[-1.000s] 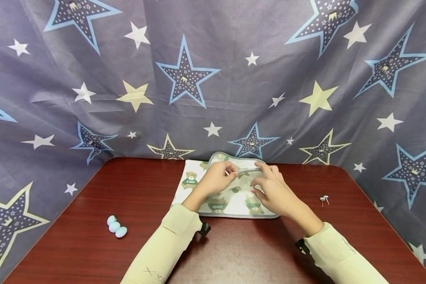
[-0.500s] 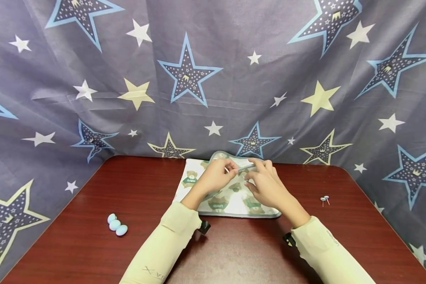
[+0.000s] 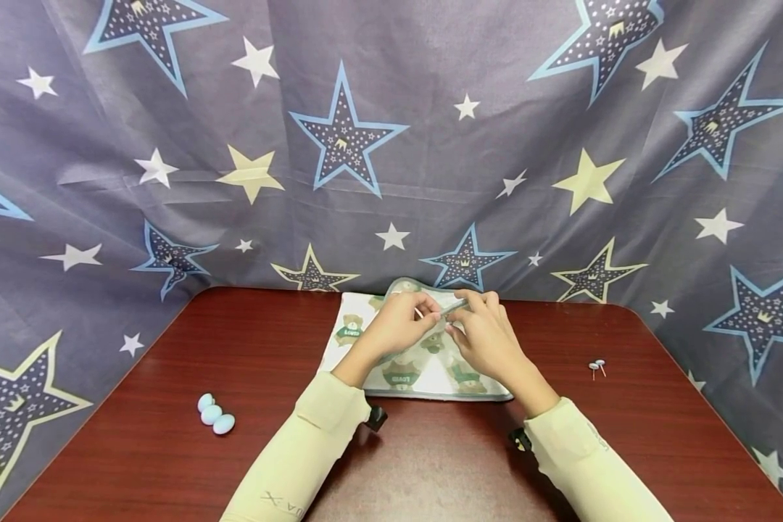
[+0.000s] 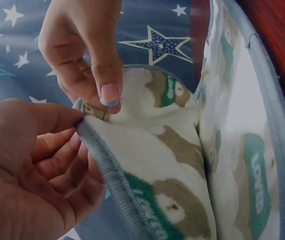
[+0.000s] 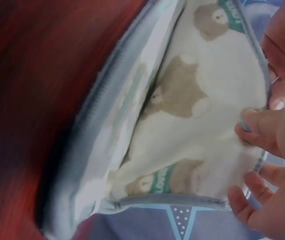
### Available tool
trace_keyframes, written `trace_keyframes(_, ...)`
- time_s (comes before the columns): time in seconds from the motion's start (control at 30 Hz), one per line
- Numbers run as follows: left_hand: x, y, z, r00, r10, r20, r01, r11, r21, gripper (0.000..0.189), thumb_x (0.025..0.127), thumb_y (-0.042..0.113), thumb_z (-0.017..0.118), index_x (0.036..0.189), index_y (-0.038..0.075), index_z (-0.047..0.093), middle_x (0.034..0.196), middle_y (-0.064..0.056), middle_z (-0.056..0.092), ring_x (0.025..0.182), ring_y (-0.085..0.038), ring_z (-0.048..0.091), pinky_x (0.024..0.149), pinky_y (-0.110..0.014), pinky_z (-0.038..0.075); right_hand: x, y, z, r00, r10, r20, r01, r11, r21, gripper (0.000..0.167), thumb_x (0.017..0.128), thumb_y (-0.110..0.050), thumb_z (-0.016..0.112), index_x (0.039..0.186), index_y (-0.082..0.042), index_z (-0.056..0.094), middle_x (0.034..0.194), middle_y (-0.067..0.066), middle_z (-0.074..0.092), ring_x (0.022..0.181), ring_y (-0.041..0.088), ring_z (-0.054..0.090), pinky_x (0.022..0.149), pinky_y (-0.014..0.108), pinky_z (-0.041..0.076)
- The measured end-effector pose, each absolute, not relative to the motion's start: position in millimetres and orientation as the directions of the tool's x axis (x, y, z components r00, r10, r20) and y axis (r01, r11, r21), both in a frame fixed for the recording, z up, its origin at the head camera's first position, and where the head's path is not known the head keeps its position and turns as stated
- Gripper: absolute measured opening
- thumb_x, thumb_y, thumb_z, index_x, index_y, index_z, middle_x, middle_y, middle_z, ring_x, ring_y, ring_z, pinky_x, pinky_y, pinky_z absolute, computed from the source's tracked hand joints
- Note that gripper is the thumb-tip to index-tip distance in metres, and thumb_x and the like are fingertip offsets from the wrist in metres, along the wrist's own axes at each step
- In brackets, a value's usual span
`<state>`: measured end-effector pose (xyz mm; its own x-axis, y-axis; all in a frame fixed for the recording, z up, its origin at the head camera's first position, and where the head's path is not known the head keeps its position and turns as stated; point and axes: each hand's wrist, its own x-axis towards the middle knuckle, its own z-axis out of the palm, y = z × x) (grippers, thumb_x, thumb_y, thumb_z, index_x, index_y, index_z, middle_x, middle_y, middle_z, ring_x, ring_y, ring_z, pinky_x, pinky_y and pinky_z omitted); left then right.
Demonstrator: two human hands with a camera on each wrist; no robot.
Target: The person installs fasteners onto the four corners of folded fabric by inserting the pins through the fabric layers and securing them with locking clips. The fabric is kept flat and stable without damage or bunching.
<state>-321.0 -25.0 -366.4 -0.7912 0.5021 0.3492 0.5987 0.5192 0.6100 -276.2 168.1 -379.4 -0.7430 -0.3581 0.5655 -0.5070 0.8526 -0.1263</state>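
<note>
A white bear-print cloth (image 3: 424, 366) with grey-blue edging lies folded at the back of the table, its upper layer lifted. My left hand (image 3: 399, 320) pinches the edging between thumb and fingers. Close beside it, my right hand (image 3: 486, 339) pinches a small pin with a pale blue head (image 4: 112, 103) at the cloth's edge. The pin's thin shaft shows against the fabric in the left wrist view. In the right wrist view, the right hand's other fingers (image 5: 260, 192) rest along the edging.
Two blue-headed pins (image 3: 595, 367) lie on the red-brown table (image 3: 267, 326) at the right. Three pale blue egg-shaped pieces (image 3: 212, 415) sit in a row at the left. A star-patterned curtain (image 3: 431, 181) hangs behind the table's back edge.
My right hand has moved left, closer to the left hand, along the cloth's lifted edge. The left hand keeps its pinch in nearly the same place.
</note>
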Motion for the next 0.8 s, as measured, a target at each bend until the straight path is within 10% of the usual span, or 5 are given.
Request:
trace_keyframes(0.5,-320.5,-25.2,-365.2,-0.783,0.520,0.341,0.603,0.500,0.621,0.006,0.097,0.015,0.068,0.097,0.012,0.072,0.085,0.002,0.069,0.070,-0.014,0.063,0.065,-0.025,0.049,-286.9,168.6,-388.4,-0.589,-0.355,0.726,-0.523,0.853,-0.007,0.022,0.083,-0.016,0.085,0.087,-0.010,0.064,0.098,0.008,0.067,0.085,0.032,0.053,0.071,0.045,0.043)
trace_keyframes(0.8,-321.0,-26.5,-364.6,-0.777,0.524,0.348,0.610,0.494,0.619,0.005,0.097,0.014,0.068,0.097,0.011,0.073,0.084,0.002,0.069,0.068,-0.007,0.060,0.066,-0.024,0.049,-291.2,167.7,-390.2,-0.602,-0.322,0.731,-0.489,0.872,-0.018,0.040,0.080,-0.015,0.088,0.105,-0.006,0.058,0.092,0.009,0.069,0.079,0.033,0.054,0.068,0.045,0.043)
